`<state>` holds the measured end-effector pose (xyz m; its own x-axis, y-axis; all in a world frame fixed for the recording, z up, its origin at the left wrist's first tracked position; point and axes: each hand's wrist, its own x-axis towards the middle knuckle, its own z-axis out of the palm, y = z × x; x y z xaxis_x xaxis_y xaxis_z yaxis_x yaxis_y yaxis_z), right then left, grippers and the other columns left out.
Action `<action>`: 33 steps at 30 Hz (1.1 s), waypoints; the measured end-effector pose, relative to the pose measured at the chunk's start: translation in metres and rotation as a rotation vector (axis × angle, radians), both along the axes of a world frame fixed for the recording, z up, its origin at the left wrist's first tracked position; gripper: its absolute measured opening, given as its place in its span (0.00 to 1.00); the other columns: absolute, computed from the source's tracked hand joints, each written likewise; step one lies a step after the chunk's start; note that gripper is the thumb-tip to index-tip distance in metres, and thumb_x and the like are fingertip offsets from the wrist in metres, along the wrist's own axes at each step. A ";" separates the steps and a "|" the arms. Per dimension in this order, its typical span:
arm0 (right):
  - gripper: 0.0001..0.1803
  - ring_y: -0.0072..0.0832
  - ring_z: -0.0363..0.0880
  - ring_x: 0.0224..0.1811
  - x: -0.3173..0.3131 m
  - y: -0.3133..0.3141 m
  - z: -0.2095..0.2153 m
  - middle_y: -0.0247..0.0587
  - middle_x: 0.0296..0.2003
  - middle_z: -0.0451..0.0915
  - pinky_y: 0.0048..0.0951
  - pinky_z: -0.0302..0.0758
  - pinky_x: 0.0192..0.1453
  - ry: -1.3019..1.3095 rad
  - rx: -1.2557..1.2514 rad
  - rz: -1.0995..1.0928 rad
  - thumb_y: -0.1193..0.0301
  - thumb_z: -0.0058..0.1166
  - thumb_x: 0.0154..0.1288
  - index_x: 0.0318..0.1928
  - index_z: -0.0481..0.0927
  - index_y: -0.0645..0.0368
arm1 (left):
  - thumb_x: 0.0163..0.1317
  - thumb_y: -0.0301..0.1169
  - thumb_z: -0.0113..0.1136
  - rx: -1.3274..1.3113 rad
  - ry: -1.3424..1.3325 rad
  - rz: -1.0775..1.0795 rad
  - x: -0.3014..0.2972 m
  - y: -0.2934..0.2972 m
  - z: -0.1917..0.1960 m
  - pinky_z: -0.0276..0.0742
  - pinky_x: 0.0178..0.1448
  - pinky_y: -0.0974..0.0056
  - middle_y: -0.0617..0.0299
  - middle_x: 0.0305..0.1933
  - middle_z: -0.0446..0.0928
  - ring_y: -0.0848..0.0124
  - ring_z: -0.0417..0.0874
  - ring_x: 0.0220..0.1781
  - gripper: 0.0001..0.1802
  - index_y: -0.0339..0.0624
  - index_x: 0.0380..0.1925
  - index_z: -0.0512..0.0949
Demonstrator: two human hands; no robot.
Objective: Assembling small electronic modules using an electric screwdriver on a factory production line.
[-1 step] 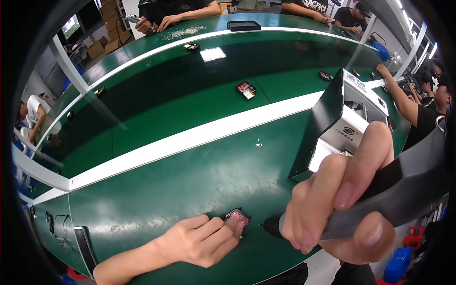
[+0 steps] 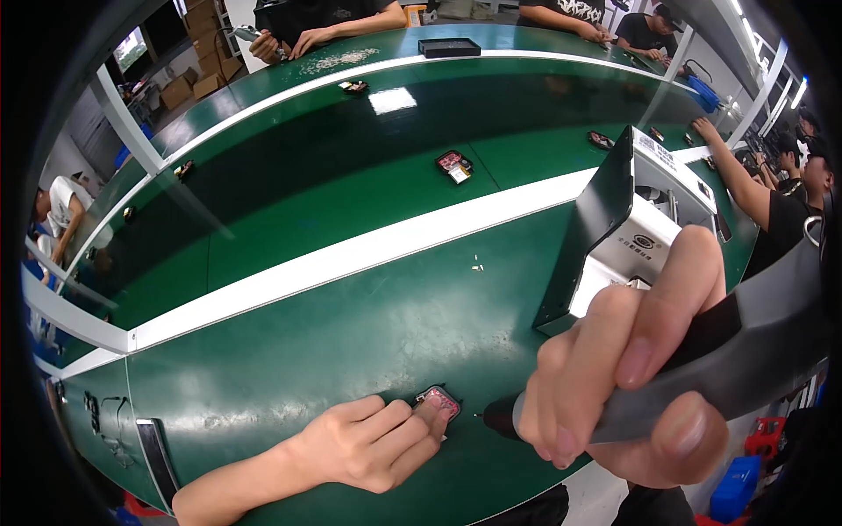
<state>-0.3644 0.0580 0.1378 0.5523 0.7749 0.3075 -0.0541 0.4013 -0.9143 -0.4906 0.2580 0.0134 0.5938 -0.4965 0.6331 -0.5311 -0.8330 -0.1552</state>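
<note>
My left hand [image 2: 373, 443] rests low on the green table with bent fingers. Its fingertips press on a small black casing [image 2: 443, 394] with a reddish circuit board inside, partly covered by the fingers. My right hand [image 2: 627, 368] is wrapped round a grey and black electric screwdriver [image 2: 702, 390]. The screwdriver's thin tip points left, level with the casing's lower end and a short gap to the right of it. Behind my right hand stands a white and black screw feeder [image 2: 605, 237], partly hidden by my fingers.
A conveyor belt [image 2: 351, 167] runs beyond a white rail [image 2: 368, 259], carrying several small casings, one of them open [image 2: 454, 167]. A few tiny pale pieces [image 2: 477, 263] lie on my table. Glasses [image 2: 114, 421] and a dark strip [image 2: 156, 460] lie at left. Co-workers sit around.
The screwdriver's tip has shifted very slightly left, toward the casing. My left hand and the casing look unmoved.
</note>
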 end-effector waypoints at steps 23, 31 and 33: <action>0.24 0.35 0.76 0.20 -0.026 0.036 -0.042 0.54 0.28 0.81 0.38 0.80 0.30 0.130 0.171 -0.049 0.67 0.70 0.73 0.49 0.64 0.60 | 0.54 0.26 0.71 -0.046 0.102 -0.069 -0.015 0.027 0.001 0.58 0.28 0.69 0.71 0.24 0.66 0.77 0.69 0.25 0.08 0.47 0.22 0.80; 0.23 0.35 0.78 0.24 -0.035 0.044 -0.041 0.54 0.29 0.81 0.41 0.81 0.34 -0.006 0.070 -0.030 0.68 0.70 0.73 0.49 0.65 0.60 | 0.55 0.26 0.69 -0.011 0.085 -0.068 -0.020 0.036 0.001 0.59 0.28 0.70 0.71 0.25 0.67 0.78 0.69 0.25 0.06 0.47 0.25 0.80; 0.23 0.35 0.78 0.25 -0.042 0.044 -0.046 0.55 0.30 0.81 0.43 0.81 0.36 0.089 0.118 -0.070 0.69 0.71 0.72 0.49 0.66 0.60 | 0.55 0.26 0.68 -0.013 0.074 -0.077 -0.021 0.038 0.001 0.59 0.29 0.70 0.71 0.26 0.67 0.78 0.70 0.25 0.06 0.47 0.25 0.80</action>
<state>-0.4063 0.1017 0.0917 0.6325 0.6954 0.3412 -0.1015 0.5110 -0.8535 -0.5117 0.2956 0.0144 0.5992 -0.5347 0.5959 -0.6036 -0.7907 -0.1026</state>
